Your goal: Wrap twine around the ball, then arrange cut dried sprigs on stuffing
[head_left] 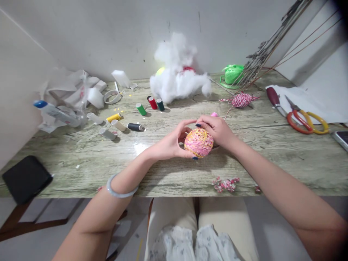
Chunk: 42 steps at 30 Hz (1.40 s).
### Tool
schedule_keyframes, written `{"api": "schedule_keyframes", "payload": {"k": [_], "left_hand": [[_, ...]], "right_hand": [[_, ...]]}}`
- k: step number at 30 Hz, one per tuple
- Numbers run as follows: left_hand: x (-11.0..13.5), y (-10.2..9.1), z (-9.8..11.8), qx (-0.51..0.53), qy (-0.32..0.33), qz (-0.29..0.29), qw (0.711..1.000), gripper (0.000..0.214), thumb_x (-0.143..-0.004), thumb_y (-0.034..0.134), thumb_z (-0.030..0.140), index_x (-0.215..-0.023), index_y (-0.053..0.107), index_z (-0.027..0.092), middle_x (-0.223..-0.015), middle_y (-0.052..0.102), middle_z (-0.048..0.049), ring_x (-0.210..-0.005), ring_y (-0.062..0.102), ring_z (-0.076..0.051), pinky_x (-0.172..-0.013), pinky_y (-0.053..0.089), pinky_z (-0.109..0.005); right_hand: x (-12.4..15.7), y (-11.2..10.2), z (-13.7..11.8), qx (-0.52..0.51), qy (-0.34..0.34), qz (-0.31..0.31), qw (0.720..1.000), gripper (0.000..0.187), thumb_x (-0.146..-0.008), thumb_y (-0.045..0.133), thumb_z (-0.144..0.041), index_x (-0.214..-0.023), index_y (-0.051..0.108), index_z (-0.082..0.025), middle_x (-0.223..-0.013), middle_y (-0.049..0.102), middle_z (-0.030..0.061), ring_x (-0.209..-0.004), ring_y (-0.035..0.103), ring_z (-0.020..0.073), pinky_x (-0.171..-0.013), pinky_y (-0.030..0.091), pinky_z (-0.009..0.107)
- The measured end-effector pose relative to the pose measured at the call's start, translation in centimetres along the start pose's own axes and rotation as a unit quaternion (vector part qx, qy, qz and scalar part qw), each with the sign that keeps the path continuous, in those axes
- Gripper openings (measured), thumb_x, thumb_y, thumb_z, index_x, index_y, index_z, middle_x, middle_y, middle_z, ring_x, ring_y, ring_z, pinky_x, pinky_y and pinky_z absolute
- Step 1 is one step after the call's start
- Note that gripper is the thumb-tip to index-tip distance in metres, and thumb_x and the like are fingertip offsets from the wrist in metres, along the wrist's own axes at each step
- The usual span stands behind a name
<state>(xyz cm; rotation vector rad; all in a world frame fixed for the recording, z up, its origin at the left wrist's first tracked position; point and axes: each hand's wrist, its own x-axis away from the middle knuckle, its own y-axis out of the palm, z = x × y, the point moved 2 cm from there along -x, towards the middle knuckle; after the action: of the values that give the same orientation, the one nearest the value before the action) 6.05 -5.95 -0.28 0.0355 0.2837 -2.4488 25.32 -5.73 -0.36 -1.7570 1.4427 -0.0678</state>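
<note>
A pink and yellow ball of wound yarn (199, 142) is held just above the table, between my two hands. My left hand (181, 141) cups its left side, thumb in front and fingers behind. At the upper right, my right hand (216, 128) presses on it with the thumb on top; the other fingers are partly hidden behind. Beyond my right hand lies a small bundle of red and white twine (241, 100), a strand of it running toward that hand. A small bright pink item (214, 114) peeks out behind the right hand.
Several thread spools, including a green spool (141, 109), lie at left. White stuffing (179, 81) is heaped at the back. Scissors (301, 117) and a red-handled tool (273, 97) rest at right. Small pink and white scraps (225, 184) sit near the front edge.
</note>
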Motion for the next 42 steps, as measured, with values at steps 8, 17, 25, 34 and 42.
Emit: {"api": "schedule_keyframes", "payload": {"k": [8,17,25,34,42], "left_hand": [[-0.2,-0.1,0.2,0.016,0.055,0.024,0.998,0.078,-0.065,0.084,0.029,-0.135,0.050,0.030,-0.143,0.048,-0.0092,-0.131,0.050,-0.031,-0.109,0.045,-0.046],[-0.9,-2.4,-1.3,0.038,0.038,0.261,0.964,0.072,-0.064,0.083,0.043,-0.121,0.043,0.024,-0.117,0.062,-0.0088,-0.104,0.064,-0.024,-0.091,0.053,-0.040],[-0.3,-2.5,-1.0,-0.154,-0.022,0.238,0.959,0.076,-0.064,0.085,0.037,-0.128,0.046,0.021,-0.119,0.062,-0.0101,-0.101,0.062,-0.023,-0.087,0.050,-0.038],[-0.2,-0.9,-0.5,-0.074,-0.033,-0.006,0.997,0.077,-0.067,0.083,0.035,-0.136,0.051,0.023,-0.134,0.058,-0.0146,-0.122,0.057,-0.032,-0.102,0.046,-0.045],[-0.2,-0.1,-0.4,0.010,-0.014,-0.010,1.000,0.092,-0.065,0.083,0.027,-0.144,0.036,0.027,-0.145,0.048,-0.0140,-0.134,0.048,-0.032,-0.110,0.043,-0.049]], "right_hand": [[0.5,0.7,0.6,0.095,-0.009,-0.062,0.993,0.027,-0.079,0.055,-0.011,-0.103,0.066,-0.016,-0.100,0.073,0.0113,-0.088,0.065,0.0241,-0.073,0.045,0.031],[0.4,1.6,0.0,0.180,-0.021,-0.131,0.975,0.024,-0.095,0.047,-0.023,-0.103,0.069,-0.018,-0.100,0.074,0.0101,-0.092,0.065,0.0239,-0.073,0.043,0.031],[0.4,0.8,0.1,0.110,-0.052,-0.053,0.991,0.026,-0.098,0.044,-0.032,-0.086,0.064,-0.020,-0.085,0.070,0.0069,-0.081,0.060,0.0208,-0.073,0.040,0.031],[0.2,-0.1,-0.8,0.041,-0.038,0.026,0.998,0.036,-0.100,0.038,-0.044,-0.078,0.057,-0.022,-0.077,0.063,0.0045,-0.073,0.056,0.0188,-0.069,0.039,0.030],[0.0,0.3,0.6,0.066,0.015,-0.034,0.997,0.025,-0.096,0.045,-0.032,-0.079,0.060,-0.020,-0.080,0.067,0.0048,-0.074,0.058,0.0190,-0.069,0.039,0.029]]}}
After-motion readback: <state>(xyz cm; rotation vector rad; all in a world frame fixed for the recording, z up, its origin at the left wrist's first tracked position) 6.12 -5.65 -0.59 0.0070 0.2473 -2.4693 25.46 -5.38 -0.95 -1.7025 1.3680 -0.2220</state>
